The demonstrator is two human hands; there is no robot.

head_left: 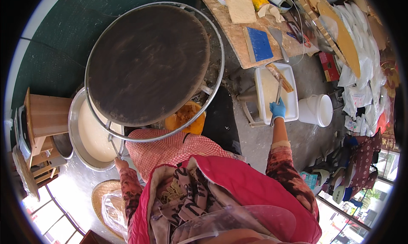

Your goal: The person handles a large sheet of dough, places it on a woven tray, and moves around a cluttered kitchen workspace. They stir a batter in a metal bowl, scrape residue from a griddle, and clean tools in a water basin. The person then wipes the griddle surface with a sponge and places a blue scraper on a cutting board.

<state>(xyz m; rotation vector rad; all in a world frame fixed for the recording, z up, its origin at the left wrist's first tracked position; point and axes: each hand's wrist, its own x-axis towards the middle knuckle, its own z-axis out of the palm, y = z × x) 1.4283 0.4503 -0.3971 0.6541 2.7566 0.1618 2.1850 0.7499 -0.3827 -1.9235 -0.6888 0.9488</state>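
My right hand, in a blue glove, is closed round the metal handle of a wooden-bladed scraper. Its blade lies over a white rectangular tub of pale liquid. My bare left hand grips a thin metal-handled tool at the rim of a large metal basin full of pale batter; the tool's far end is hard to make out. Between my hands, ahead of me, is a big round dark griddle inside a metal ring.
At the far right, a wooden table bears a blue-topped board, a metal spatula and flat bread-like squares. A white bucket stands beside the tub. On the left are a wooden cabinet and a straw hat.
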